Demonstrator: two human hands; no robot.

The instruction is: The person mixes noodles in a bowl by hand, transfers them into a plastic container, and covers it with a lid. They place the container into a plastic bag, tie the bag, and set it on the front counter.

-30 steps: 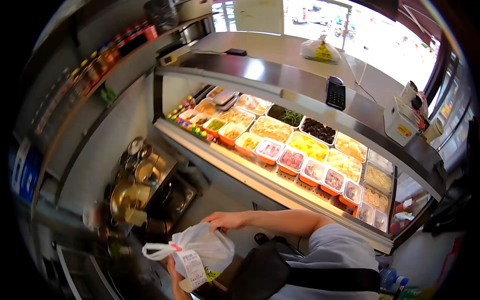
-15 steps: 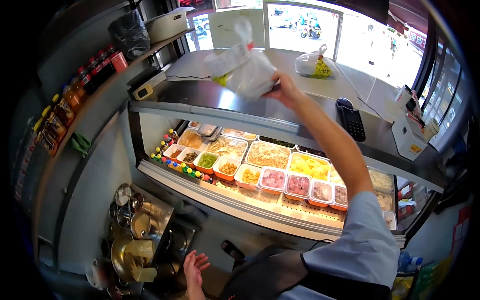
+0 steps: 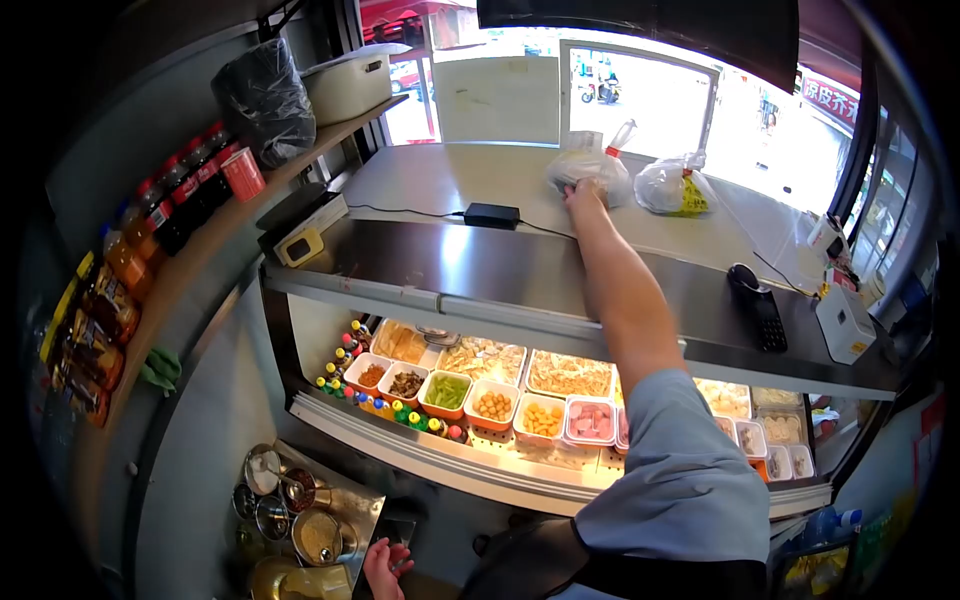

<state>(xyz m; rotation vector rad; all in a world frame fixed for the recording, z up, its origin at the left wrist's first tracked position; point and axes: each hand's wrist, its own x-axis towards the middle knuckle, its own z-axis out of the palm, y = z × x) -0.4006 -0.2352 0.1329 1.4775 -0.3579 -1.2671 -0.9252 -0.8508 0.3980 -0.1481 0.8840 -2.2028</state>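
Note:
My right arm reaches over the display case to the white counter by the window. There my right hand (image 3: 586, 192) has its fingers closed on the side of a tied clear plastic bag (image 3: 616, 182) with a white slip on it. What is inside cannot be made out. Just right of it a second tied plastic bag (image 3: 668, 188) with yellow print sits on the counter. Low in the view, my left hand (image 3: 386, 570) is held near the steel prep table, fingers loosely spread and holding nothing.
Below the steel ledge (image 3: 400, 250) a lit display case (image 3: 400, 445) holds several food tubs. A black power adapter (image 3: 492, 215), a phone handset (image 3: 757, 308) and a white printer-like box (image 3: 845, 325) stand above it. Bottles (image 3: 125, 262) line the left shelf; pots (image 3: 318, 537) stand below.
My right hand has lowered the plastic bag from mid-air onto the counter, moving it right and away, beside the other bag. The view has shifted; my left hand stays low.

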